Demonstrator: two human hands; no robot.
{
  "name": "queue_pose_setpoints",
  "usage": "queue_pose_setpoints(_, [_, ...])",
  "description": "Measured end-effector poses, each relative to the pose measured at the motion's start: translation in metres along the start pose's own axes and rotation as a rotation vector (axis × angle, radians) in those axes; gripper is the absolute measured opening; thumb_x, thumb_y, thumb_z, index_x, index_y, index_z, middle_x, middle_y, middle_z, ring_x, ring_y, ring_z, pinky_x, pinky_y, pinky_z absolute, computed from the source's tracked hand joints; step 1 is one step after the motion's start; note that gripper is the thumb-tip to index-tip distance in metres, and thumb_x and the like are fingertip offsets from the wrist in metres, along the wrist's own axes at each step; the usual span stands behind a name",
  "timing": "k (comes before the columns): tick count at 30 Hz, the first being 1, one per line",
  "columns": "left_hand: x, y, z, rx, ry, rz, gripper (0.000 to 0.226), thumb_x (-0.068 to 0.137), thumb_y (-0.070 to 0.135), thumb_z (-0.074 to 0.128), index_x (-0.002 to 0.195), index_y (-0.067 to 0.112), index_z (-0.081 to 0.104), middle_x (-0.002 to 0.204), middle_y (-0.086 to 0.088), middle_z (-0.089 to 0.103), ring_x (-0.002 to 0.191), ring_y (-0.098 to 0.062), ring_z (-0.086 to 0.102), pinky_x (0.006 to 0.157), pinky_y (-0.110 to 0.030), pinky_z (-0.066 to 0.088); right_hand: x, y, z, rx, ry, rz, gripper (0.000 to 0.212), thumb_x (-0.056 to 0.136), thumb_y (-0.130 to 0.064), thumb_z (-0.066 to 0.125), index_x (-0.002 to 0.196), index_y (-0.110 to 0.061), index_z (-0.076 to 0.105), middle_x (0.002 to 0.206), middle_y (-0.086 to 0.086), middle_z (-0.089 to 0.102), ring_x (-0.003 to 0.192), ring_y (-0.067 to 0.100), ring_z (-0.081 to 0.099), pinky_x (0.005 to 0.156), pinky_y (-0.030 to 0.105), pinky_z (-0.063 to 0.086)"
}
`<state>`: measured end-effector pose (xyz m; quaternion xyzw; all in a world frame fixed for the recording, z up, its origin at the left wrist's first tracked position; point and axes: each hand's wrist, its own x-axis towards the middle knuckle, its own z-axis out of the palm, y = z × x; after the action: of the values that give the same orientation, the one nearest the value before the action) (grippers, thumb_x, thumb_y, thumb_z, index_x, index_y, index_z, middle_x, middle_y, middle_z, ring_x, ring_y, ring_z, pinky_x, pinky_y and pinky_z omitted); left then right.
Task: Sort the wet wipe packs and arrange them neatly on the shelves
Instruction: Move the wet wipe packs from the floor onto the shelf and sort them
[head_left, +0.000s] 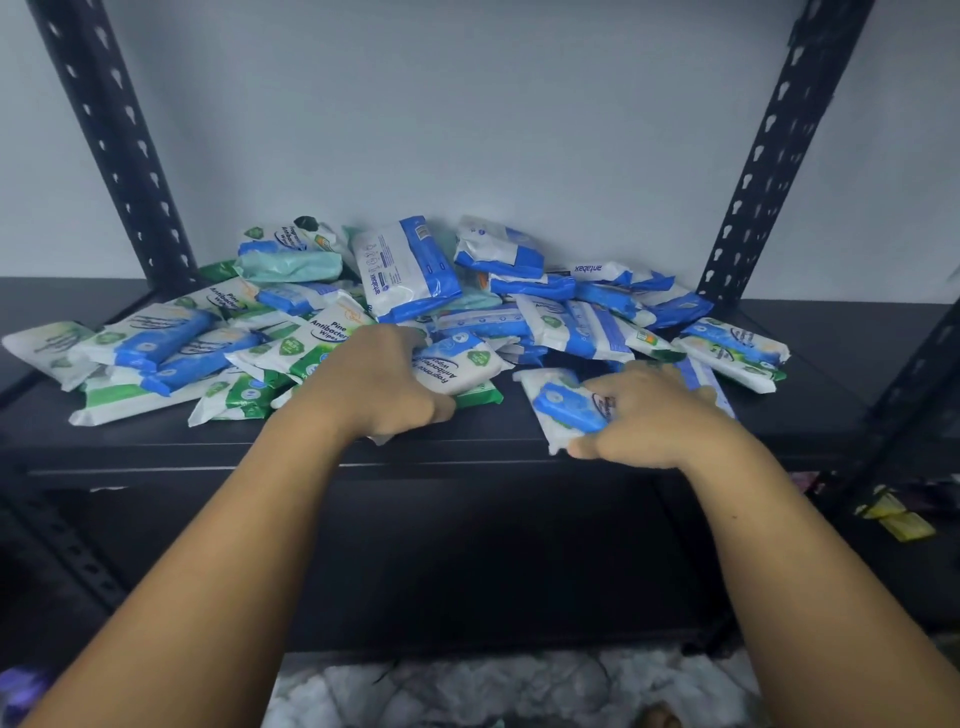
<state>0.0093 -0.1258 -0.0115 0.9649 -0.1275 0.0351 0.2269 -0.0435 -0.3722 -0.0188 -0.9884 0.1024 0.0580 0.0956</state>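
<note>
While both hands are buried in the pile, nothing reads as sorted: the packs lie jumbled across the middle of the frame on the black shelf, heaped highest at centre against the wall. The left hand, just left of centre, has its fingers curled down over the near end of a white pack that rests on a green-edged one. The right hand, right of centre, grasps a blue-lid pack, fingers curled over its top and thumb tucked under its near edge.

Several things could go wrong from here. Both held packs sit close to the shelf's front lip, so a hasty pull could drag neighbours over the edge into the dark space below. The white pack has others leaning on its far end, and drawing it out may set the heap sliding. The film wrappers look slick, so a loose grasp could drop 1. Green packs and blue packs share white bodies and similar print, so mixing the 2 kinds is an easy slip.
</note>
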Motion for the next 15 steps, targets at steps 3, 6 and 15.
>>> queue_pose_setpoints(3, [-0.001, 0.001, 0.003, -0.011, 0.031, 0.012, 0.031, 0.069, 0.044, 0.077, 0.078, 0.022, 0.057, 0.078, 0.002, 0.062, 0.067, -0.014, 0.06, 0.053, -0.028, 0.04, -0.003, 0.01, -0.006, 0.07, -0.093, -0.043, 0.031, 0.084, -0.037, 0.069, 0.113, -0.037, 0.061, 0.11, -0.005, 0.054, 0.12, 0.021, 0.042, 0.099, 0.045, 0.039])
queue_pose_setpoints(6, [-0.001, 0.002, 0.009, 0.014, 0.014, 0.024, 0.038, 0.068, 0.051, 0.079, 0.082, 0.023, 0.058, 0.083, 0.006, 0.06, 0.072, -0.01, 0.056, 0.054, -0.027, 0.036, -0.001, 0.002, -0.006, 0.129, -0.086, 0.034, 0.022, 0.089, -0.026, 0.054, 0.11, -0.028, 0.057, 0.103, 0.002, 0.048, 0.113, 0.025, 0.041, 0.102, 0.049, 0.038])
queue_pose_setpoints(15, [-0.003, 0.012, 0.026, 0.328, -0.048, 0.021, 0.079, 0.076, 0.07, 0.07, 0.132, 0.017, 0.055, 0.129, -0.004, 0.058, 0.12, -0.026, 0.054, 0.102, -0.04, 0.045, 0.007, -0.03, 0.027, -0.092, 0.204, 0.17, 0.062, 0.077, -0.08, 0.053, 0.097, -0.022, 0.057, 0.125, 0.002, 0.055, 0.127, 0.03, 0.044, 0.103, 0.055, 0.03])
